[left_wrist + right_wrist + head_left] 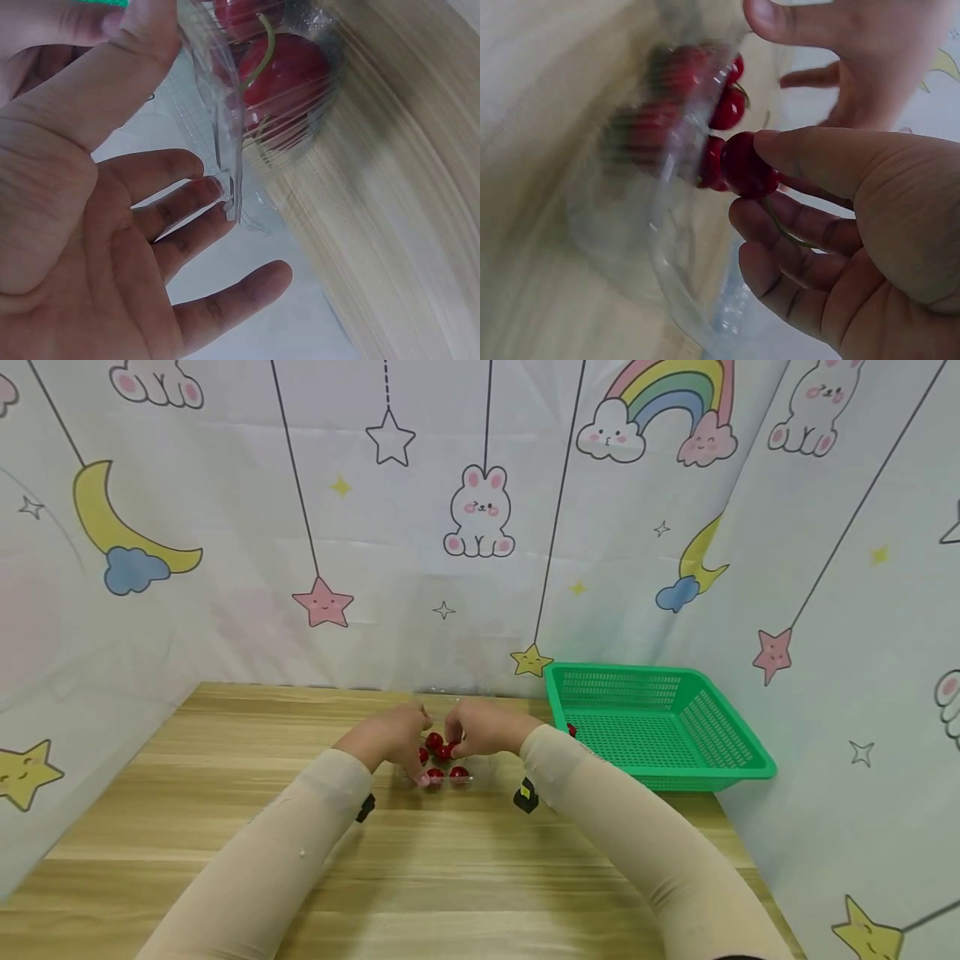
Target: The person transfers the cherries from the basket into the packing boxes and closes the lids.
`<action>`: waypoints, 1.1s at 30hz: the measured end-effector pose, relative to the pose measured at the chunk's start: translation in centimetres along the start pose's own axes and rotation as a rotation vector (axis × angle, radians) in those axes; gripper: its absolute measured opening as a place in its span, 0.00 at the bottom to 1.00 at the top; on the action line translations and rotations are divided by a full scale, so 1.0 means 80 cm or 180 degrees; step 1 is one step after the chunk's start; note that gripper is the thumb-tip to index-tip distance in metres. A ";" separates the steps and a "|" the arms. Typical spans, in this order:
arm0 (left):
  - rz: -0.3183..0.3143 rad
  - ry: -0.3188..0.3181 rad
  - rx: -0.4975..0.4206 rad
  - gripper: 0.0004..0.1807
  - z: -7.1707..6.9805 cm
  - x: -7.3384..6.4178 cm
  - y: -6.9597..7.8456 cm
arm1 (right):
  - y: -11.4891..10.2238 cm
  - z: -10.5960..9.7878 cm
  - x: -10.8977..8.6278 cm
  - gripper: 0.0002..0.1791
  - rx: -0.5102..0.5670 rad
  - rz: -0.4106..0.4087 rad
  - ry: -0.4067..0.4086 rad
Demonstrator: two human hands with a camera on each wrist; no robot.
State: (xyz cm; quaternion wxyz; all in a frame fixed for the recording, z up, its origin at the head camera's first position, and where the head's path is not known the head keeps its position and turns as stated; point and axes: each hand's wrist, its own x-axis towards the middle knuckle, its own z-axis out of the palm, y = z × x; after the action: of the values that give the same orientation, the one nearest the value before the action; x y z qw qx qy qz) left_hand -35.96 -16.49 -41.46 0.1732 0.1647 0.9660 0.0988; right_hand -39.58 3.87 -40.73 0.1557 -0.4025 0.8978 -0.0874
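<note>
A clear plastic box with several red cherries stands on the wooden table. My right hand pinches one dark red cherry between thumb and fingers, above the box rim; its green stem hangs across the fingers. At the box's left side is my left hand, its fingers spread and loosely bent. In the left wrist view, some of its fingertips touch the clear rim, and the thumb lies close to it. Film-like reflections blur the cherries behind the box wall.
A green perforated basket stands at the right back of the table. One cherry shows at its left side, partly behind the right sleeve. A patterned curtain hangs behind the table and along its sides.
</note>
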 end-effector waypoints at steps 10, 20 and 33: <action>0.0059 0.0015 0.0113 0.62 0.001 0.002 0.002 | -0.003 0.036 0.012 0.03 0.0134 0.0045 0.0064; 0.0050 0.0015 0.0097 0.62 0.001 0.003 0.001 | 0.001 0.001 -0.009 0.06 0.0319 0.0222 0.0202; -0.0008 0.0059 -0.0048 0.61 0.005 -0.001 -0.001 | 0.057 -0.079 -0.082 0.10 0.0212 0.0750 0.0291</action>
State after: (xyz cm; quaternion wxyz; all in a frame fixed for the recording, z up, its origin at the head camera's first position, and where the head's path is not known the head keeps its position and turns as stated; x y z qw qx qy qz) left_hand -35.79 -16.51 -41.79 0.1655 0.1613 0.9670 0.1074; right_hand -40.84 12.02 -34.75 0.1370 -0.2845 0.9417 -0.1165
